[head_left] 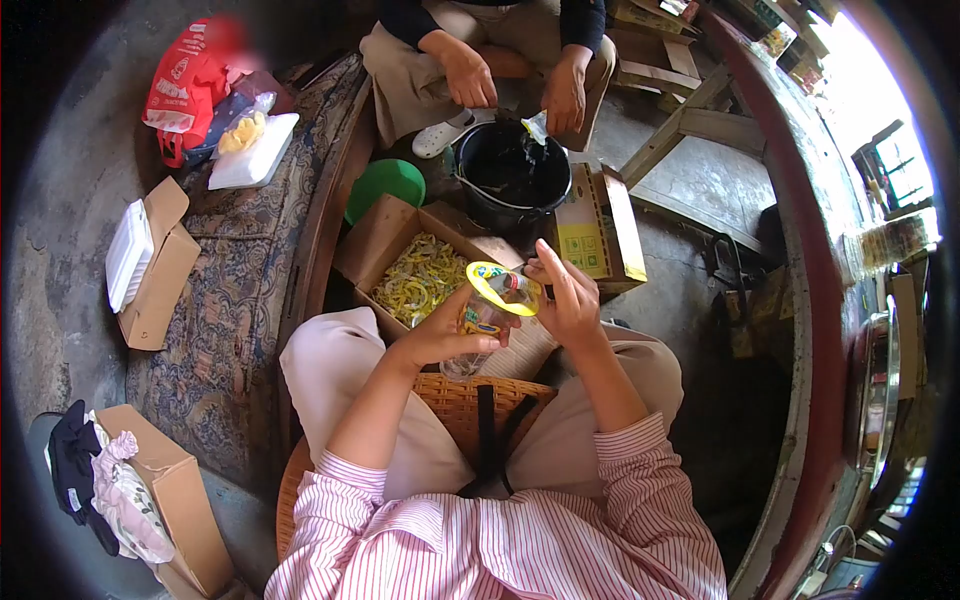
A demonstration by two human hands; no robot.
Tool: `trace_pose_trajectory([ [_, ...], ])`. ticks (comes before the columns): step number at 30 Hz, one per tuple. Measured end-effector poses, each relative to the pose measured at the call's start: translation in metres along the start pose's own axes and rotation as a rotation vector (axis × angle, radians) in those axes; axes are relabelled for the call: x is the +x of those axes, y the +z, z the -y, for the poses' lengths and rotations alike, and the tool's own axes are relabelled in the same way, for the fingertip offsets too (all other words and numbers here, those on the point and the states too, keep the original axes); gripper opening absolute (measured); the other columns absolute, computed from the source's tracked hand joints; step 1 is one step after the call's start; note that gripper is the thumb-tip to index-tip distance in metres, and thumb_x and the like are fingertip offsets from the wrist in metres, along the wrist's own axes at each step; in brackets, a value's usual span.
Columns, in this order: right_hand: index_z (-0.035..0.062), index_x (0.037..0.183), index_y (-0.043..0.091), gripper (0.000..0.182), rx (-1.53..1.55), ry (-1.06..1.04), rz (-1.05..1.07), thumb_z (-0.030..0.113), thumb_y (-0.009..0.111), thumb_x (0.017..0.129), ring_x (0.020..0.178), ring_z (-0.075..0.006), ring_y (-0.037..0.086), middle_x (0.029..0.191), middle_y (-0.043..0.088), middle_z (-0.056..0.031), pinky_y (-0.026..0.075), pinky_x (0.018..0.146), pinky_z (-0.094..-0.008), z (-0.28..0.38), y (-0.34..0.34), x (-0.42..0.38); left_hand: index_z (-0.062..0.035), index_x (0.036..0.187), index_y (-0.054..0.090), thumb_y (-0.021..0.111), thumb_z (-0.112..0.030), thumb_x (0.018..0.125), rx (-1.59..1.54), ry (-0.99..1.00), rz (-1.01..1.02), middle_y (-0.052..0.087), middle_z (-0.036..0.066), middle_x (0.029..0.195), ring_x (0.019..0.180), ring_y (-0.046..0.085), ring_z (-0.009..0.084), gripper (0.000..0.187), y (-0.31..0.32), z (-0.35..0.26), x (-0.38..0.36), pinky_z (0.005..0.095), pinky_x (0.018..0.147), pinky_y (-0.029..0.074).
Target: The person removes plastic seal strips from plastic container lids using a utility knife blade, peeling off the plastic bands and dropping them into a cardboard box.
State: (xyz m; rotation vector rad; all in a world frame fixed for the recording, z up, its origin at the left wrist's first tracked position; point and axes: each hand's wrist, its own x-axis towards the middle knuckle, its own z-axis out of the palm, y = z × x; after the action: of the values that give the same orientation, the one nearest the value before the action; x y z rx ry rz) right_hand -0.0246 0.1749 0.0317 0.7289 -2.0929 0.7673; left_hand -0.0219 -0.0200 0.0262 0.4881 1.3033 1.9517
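Note:
My left hand is wrapped around a clear plastic cup with a yellow rim and printed label, tilted above my lap. At the rim's right side is my right hand, index finger raised and the other fingers curled. A small dark and reddish object shows over the cup's mouth by those fingers; I cannot make out its kind. Just beyond my hands, an open cardboard box holds many yellow-and-clear plastic rings and strips.
Opposite me, a seated person's hands hold a wet plastic piece over a black bucket. A green basin and a yellow-printed carton flank it. A woven basket-like surface lies between my legs; a wooden bench stands right.

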Motion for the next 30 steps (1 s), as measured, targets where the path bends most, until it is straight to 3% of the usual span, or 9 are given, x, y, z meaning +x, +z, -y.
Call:
trace_pose_trajectory([
  [4, -0.0021, 0.119, 0.047, 0.06, 0.022, 0.024, 0.004, -0.013, 0.052, 0.06, 0.059, -0.0201, 0.057, 0.083, 0.063, -0.0105, 0.048, 0.054, -0.0294, 0.001, -0.002, 0.002, -0.006, 0.128, 0.031, 0.066, -0.007, 0.069, -0.123, -0.055, 0.209, 0.053, 0.01, 0.107, 0.093, 0.054, 0.0156, 0.069, -0.014, 0.005, 0.004, 0.0322, 0.083, 0.043],
  [6, -0.002, 0.119, 0.047, 0.058, -0.011, 0.016, 0.006, -0.012, 0.054, 0.062, 0.058, -0.0196, 0.056, 0.078, 0.062, -0.0097, 0.047, 0.053, -0.0292, 0.0, -0.003, 0.003, -0.0057, 0.128, 0.032, 0.067, -0.006, 0.068, 0.011, -0.024, 0.038, 0.05, 0.008, 0.112, 0.101, 0.05, 0.0154, 0.069, -0.009, 0.0, 0.001, 0.0312, 0.088, 0.04],
  [9, -0.003, 0.117, 0.048, 0.057, -0.066, 0.07, 0.139, -0.01, 0.061, 0.061, 0.069, -0.0207, 0.063, 0.077, 0.064, -0.0084, 0.05, 0.063, -0.0295, 0.003, -0.01, 0.006, -0.005, 0.127, 0.033, 0.067, -0.005, 0.067, 0.204, 0.047, -0.101, 0.045, 0.007, 0.119, 0.11, 0.043, 0.0151, 0.069, -0.007, -0.006, 0.005, 0.0296, 0.094, 0.034],
  [13, -0.0004, 0.118, 0.049, 0.048, -0.093, 0.029, 0.106, -0.005, 0.059, 0.071, 0.054, -0.0166, 0.053, 0.067, 0.058, -0.0066, 0.045, 0.049, -0.0281, -0.001, -0.01, 0.007, -0.0035, 0.127, 0.033, 0.065, -0.002, 0.066, 0.461, 0.229, -0.206, 0.045, 0.007, 0.118, 0.112, 0.042, 0.0151, 0.069, -0.013, -0.007, 0.01, 0.0286, 0.095, 0.032],
  [17, -0.0004, 0.117, 0.05, 0.049, -0.119, 0.023, 0.106, -0.006, 0.059, 0.07, 0.054, -0.016, 0.053, 0.069, 0.058, -0.007, 0.045, 0.049, -0.0281, -0.001, -0.009, 0.005, -0.0037, 0.125, 0.036, 0.064, -0.003, 0.065, 0.444, 0.153, -0.242, 0.046, 0.007, 0.115, 0.11, 0.042, 0.0142, 0.066, -0.007, -0.009, 0.008, 0.0283, 0.094, 0.033],
  [23, -0.0008, 0.118, 0.048, 0.052, -0.121, 0.001, 0.118, -0.006, 0.059, 0.068, 0.056, -0.0161, 0.055, 0.079, 0.061, -0.0084, 0.047, 0.051, -0.0283, -0.001, -0.005, 0.003, -0.0049, 0.124, 0.037, 0.072, -0.011, 0.064, 0.651, 0.18, -0.246, 0.051, 0.005, 0.107, 0.093, 0.051, 0.0127, 0.07, -0.001, -0.015, 0.008, 0.0262, 0.079, 0.043],
  [26, -0.0009, 0.119, 0.048, 0.053, -0.11, 0.006, 0.132, -0.006, 0.059, 0.068, 0.058, -0.0164, 0.056, 0.083, 0.062, -0.0093, 0.048, 0.053, -0.0284, -0.001, -0.003, 0.001, -0.0061, 0.124, 0.037, 0.074, -0.011, 0.063, 0.733, 0.309, -0.25, 0.052, 0.004, 0.103, 0.083, 0.053, 0.0098, 0.072, -0.006, -0.002, 0.012, 0.024, 0.071, 0.045],
  [30, -0.0009, 0.119, 0.047, 0.053, -0.095, -0.009, 0.11, -0.006, 0.058, 0.068, 0.061, -0.0173, 0.058, 0.085, 0.062, -0.01, 0.048, 0.055, -0.0287, -0.001, -0.002, 0.0, -0.0065, 0.124, 0.037, 0.072, -0.008, 0.064, 0.578, 0.171, -0.226, 0.052, 0.004, 0.102, 0.082, 0.053, 0.0087, 0.07, -0.004, -0.002, 0.01, 0.0238, 0.071, 0.046],
])
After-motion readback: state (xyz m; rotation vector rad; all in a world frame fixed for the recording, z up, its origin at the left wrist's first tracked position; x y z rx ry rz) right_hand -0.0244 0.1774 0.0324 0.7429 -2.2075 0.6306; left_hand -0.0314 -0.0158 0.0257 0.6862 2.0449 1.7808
